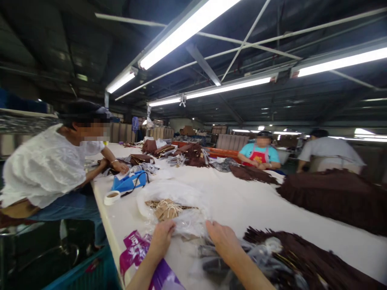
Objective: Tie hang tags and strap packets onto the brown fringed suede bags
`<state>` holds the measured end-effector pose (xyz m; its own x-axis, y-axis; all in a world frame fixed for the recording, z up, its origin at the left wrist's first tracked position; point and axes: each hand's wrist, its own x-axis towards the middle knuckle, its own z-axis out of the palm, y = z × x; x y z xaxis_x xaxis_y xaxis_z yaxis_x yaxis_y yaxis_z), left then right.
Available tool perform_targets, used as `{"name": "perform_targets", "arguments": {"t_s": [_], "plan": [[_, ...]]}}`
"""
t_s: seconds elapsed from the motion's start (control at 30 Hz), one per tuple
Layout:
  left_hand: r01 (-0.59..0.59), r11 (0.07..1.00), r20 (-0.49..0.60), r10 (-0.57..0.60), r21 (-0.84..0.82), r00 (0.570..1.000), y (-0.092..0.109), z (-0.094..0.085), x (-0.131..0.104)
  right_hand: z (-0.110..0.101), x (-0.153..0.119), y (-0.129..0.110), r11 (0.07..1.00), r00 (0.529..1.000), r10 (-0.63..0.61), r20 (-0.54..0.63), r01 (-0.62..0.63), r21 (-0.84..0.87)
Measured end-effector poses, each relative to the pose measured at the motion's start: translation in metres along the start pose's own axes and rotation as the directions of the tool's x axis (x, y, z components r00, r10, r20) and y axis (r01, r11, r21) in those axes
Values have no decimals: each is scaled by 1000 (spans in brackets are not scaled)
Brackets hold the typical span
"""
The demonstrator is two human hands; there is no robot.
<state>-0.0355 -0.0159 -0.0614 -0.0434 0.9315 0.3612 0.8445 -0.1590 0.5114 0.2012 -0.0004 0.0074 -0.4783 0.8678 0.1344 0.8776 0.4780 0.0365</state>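
My left hand (164, 234) is closed, pinching the near left edge of a clear plastic bag (190, 221). On the bag's right side my right hand (222, 238) also grips its edge, fingers bent and partly hidden. Inside the bag's mouth lie brown cardboard tags (167, 209) with white strings. A purple and white printed plastic packet (163, 276) lies under my left forearm. Beneath my right forearm are grey plastic-wrapped pieces (256, 257), beside a pile of dark brown fringed fabric (314, 249).
A blue box (129, 182) and a roll of white tape (112, 197) stand near the left table edge. Co-workers sit at the left and far side. More brown fabric (332, 193) covers the right side. A teal crate (87, 274) is below the table (104, 213).
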Motion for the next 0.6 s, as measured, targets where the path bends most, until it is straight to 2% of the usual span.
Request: {"name": "perform_targets", "arguments": {"t_s": [0.13,0.23,0.3,0.43,0.53,0.6], "plan": [[-47,999,36,47,12,998,-3,-1,4,-24,-18,35,998,997,49,64,-46,-48],[-67,997,44,65,30,997,-2,-2,5,-36,-34,54,999,995,32,94,-29,-30],[-74,996,37,72,45,997,-1,-2,4,-41,-42,54,1000,995,-5,95,4,13],[-85,994,22,84,73,996,0,-2,3,-40,-47,31,990,995,-72,70,63,130],[-89,992,20,88,93,996,-2,-2,2,-34,-46,21,993,997,28,70,-36,113],[-92,990,21,90,103,996,-3,-2,2,-34,-48,28,988,990,130,53,-134,75]]}}
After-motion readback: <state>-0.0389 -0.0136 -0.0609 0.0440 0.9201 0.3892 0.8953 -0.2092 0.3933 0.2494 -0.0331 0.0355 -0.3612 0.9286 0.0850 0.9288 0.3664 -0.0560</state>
